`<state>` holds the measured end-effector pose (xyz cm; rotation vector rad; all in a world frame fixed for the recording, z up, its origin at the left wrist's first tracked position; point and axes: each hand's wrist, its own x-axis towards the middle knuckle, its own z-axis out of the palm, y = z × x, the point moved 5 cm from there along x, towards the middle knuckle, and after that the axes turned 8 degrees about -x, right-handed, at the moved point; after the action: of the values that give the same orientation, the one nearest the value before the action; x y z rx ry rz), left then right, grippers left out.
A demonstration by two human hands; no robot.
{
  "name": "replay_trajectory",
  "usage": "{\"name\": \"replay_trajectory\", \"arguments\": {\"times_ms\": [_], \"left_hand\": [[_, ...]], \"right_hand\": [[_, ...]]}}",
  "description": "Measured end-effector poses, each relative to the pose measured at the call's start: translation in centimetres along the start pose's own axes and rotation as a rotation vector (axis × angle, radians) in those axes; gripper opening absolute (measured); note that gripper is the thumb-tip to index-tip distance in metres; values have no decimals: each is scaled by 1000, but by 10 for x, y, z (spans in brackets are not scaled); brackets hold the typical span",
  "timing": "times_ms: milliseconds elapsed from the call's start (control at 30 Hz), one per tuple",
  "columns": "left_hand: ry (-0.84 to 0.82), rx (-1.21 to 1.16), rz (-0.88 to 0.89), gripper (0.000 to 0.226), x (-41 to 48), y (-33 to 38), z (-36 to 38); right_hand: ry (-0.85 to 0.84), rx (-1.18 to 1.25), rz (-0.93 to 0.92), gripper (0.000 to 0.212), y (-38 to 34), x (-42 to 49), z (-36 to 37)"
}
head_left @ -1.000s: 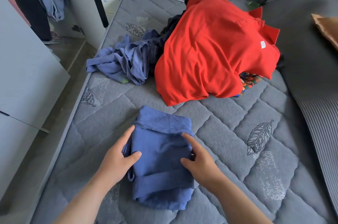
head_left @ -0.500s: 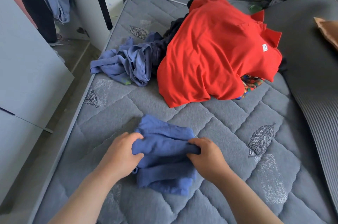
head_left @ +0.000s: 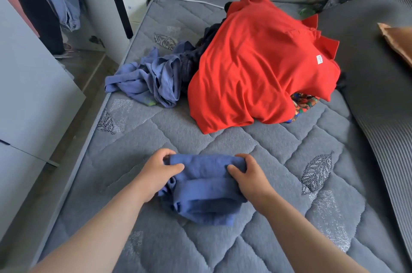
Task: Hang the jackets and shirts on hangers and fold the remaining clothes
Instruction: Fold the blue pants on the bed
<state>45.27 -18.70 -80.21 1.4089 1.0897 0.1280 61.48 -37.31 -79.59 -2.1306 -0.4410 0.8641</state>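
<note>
- The folded blue garment [head_left: 205, 192] lies on the bed [head_left: 278, 161], near its near edge and closer to the left edge than the right.
- The left hand [head_left: 159, 171] and right hand [head_left: 249, 174] each grip one end of its top fold. The fingers [head_left: 166, 153] curl over the far side and the thumbs pinch from the near side.
- Risk: the layers underneath look loose, so lifting or turning the fold unevenly would likely let them slide apart and undo the bundle.
- Risk: dragging it toward the left edge could tip it off the bed.
- Count: two hands and one folded garment.
- Count, in the pile toward the far edge: one red shirt [head_left: 256, 65], one crumpled blue garment [head_left: 153, 81], at least one dark garment [head_left: 200, 49] and one patterned cloth [head_left: 304, 103], mostly hidden.
- No hanger shows on the bed.
</note>
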Motion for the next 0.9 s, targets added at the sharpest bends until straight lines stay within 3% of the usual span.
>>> {"name": "replay_trajectory", "arguments": {"times_ms": [67,133,167,233,333,433,533,600,667,733,800,900], "left_hand": [[62,126,41,31,5,0,0],[249,362,316,56,-1,13,-4],[260,478,494,65,-10,20,1],[113,726,728,73,-25,14,23],[-72,924,686,81,-21,-20,33],[-111,726,575,89,-11,-36,24],[172,371,340,100,-4,-38,12],[318,344,221,75,-4,-34,9],[314,349,168,46,-4,-33,11],[276,211,126,33,-6,-39,10],[234,114,111,34,-8,-43,6],[191,-81,187,37,2,-28,-8]], "right_hand": [[-32,-76,15,58,8,5,5],[-15,-155,-58,81,11,5,6],[-2,-187,-127,88,11,3,8],[30,-243,-260,89,12,-2,13],[30,-361,-332,80,23,-5,24],[83,-297,-278,78,29,-1,22],[141,-190,-126,39,32,8,12],[105,-235,-90,22,31,10,13],[52,-198,-100,21,27,5,14],[-23,-151,-135,31,22,-2,20],[-56,-132,-175,40,15,-6,27],[68,-35,-199,36,3,8,28]]}}
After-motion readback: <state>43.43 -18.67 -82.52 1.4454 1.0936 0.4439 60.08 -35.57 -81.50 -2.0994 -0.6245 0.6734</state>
